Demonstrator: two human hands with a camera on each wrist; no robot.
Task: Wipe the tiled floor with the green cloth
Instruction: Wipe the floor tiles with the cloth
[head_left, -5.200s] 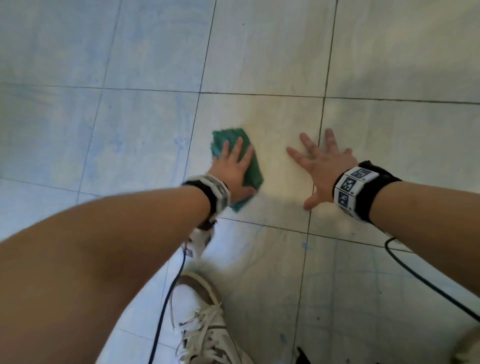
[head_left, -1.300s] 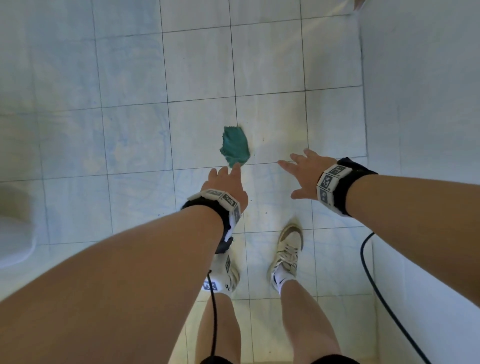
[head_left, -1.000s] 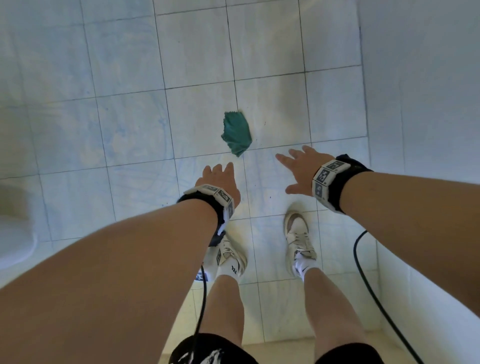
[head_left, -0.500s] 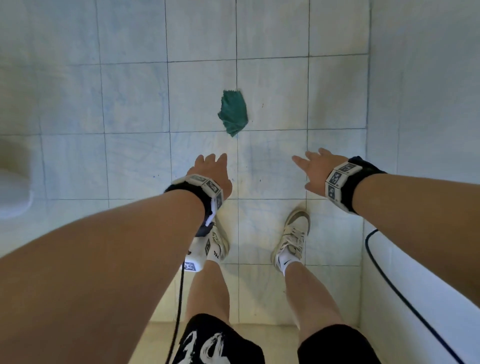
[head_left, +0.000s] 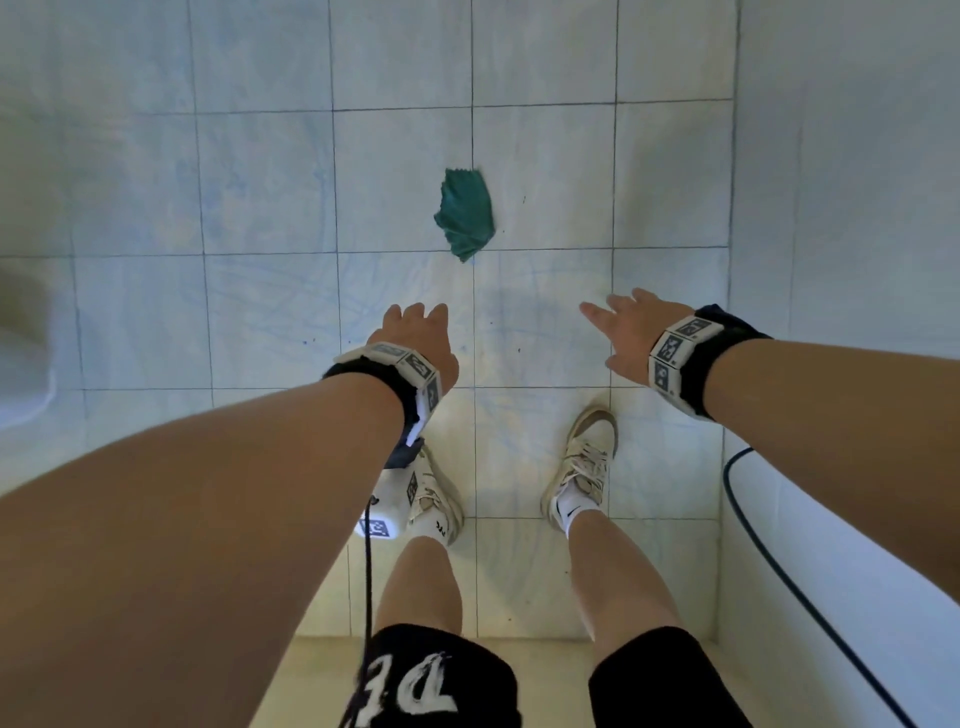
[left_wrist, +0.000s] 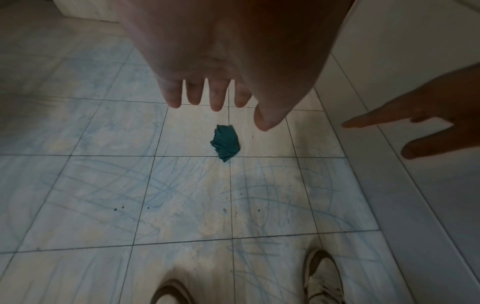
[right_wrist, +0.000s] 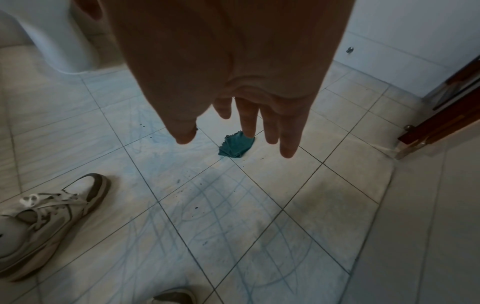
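The green cloth (head_left: 465, 213) lies crumpled on the pale tiled floor (head_left: 260, 182), by a grout crossing ahead of my feet; nothing touches it. It also shows in the wrist views, as the cloth (left_wrist: 225, 143) and the cloth (right_wrist: 235, 146). My left hand (head_left: 415, 332) hovers high above the floor with straight, empty fingers (left_wrist: 217, 98). My right hand (head_left: 623, 325) hangs level with it, fingers (right_wrist: 270, 127) spread and empty. Both hands are well short of the cloth. Blue scribble marks and dark specks cover the tiles (left_wrist: 197, 195) between the cloth and my shoes.
I stand upright; my two white shoes (head_left: 584, 462) are on the tiles below my hands. A white wall (head_left: 857, 208) runs along the right. A white fixture (right_wrist: 59, 47) stands at the left. A dark wooden door (right_wrist: 441, 115) is at the far right. Cables (head_left: 779, 571) hang from my wrists.
Five seconds ago my left hand pressed the cloth on the floor. It let go, I rose to standing, and both hands drew back and up from the cloth, which has stayed put.
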